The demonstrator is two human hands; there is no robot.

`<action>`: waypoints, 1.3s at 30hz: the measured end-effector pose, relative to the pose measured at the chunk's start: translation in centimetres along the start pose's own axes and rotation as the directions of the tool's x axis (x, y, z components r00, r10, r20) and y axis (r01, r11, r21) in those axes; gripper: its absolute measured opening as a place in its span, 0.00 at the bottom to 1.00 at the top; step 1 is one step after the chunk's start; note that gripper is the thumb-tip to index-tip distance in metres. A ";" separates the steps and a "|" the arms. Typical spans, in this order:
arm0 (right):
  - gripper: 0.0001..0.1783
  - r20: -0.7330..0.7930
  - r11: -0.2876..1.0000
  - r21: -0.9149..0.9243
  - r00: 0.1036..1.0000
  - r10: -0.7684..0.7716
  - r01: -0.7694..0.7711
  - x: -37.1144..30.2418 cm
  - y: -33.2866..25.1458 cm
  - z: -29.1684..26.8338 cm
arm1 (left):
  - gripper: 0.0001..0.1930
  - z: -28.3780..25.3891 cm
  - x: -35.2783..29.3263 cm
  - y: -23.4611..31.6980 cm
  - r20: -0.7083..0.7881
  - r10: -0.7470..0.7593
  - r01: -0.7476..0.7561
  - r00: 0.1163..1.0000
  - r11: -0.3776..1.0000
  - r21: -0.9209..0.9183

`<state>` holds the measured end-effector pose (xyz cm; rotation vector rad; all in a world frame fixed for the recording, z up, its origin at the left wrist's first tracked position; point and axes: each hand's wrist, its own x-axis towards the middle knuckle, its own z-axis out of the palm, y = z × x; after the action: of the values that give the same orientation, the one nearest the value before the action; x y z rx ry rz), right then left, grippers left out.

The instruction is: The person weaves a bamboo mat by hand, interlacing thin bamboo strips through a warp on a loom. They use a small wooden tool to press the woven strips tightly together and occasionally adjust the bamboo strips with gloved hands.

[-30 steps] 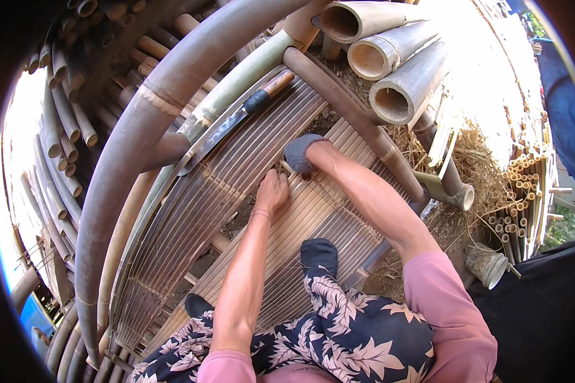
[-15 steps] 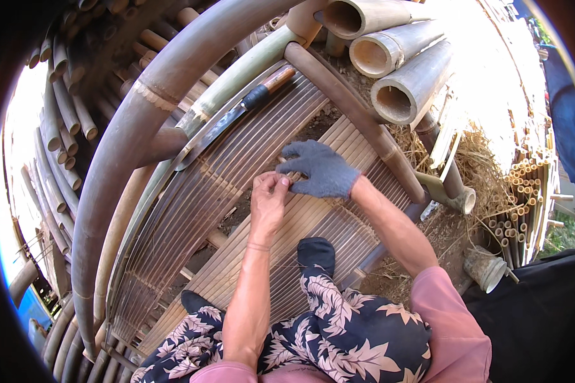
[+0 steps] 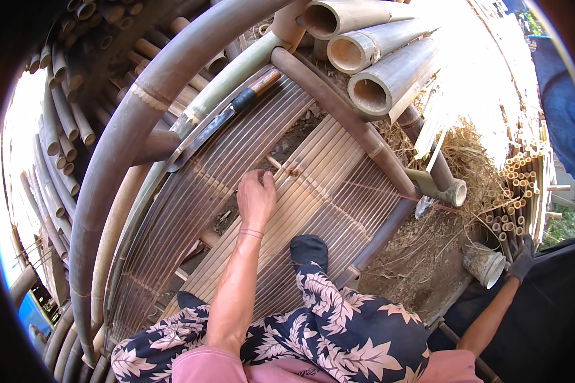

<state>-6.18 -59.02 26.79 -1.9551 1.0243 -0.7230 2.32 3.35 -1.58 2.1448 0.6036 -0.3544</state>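
My bare left hand is over the inner edge of the light bamboo slats, its fingers curled in and mostly hidden, so what they hold, if anything, does not show. Just beyond it, a short crosspiece and a knotted tie show at the gap between slat panels. My right hand, in a dark grey glove, is stretched far out to the right beside the rim of a dirty whitish bucket. Its fingers look extended, with no held thing visible.
A large knife with a wooden handle lies along the frame's far left. Curved bamboo poles rise at left. Thick cut bamboo tubes lie top right. Thin bamboo pieces are bundled at right. My foot rests on the slats.
My right hand has left the tie and swung far right to the bucket. The left hand has drawn back slightly toward me and left, away from the tie.
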 end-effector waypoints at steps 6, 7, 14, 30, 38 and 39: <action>0.30 0.557 0.046 -0.680 0.557 -0.615 0.732 -8.6 -0.2 7.1 | 0.36 1.6 -0.2 0.0 0.192 0.028 -0.065 0.981 0.980 0.188; 0.31 0.591 0.472 -0.401 0.615 -0.522 0.785 -13.3 0.5 11.9 | 0.38 2.1 -0.1 0.2 0.247 -0.035 -0.036 0.968 0.961 0.274; 0.24 0.935 0.543 0.169 0.041 -0.352 0.823 -33.5 -1.9 38.3 | 0.37 3.1 -1.1 0.2 0.188 0.044 -0.102 0.981 0.945 0.312; 0.25 0.955 0.975 0.169 -0.221 -0.198 -0.141 -30.4 -7.3 42.0 | 0.38 3.2 -0.6 0.2 0.153 -0.031 -0.004 0.988 0.975 0.222; 0.29 0.965 0.187 0.150 -0.185 0.186 0.971 -30.2 -4.9 43.9 | 0.38 3.4 -0.7 -0.3 0.161 -0.015 -0.018 0.987 0.979 0.203; 0.28 0.955 0.281 0.211 -0.259 0.146 0.936 -30.8 -4.1 42.7 | 0.37 3.4 -0.7 -0.3 0.144 -0.001 -0.029 0.990 0.978 0.207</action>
<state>12.34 -14.90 4.43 -2.7455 -0.9474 1.1669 1.38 0.61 -3.46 2.2972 0.4866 -0.5820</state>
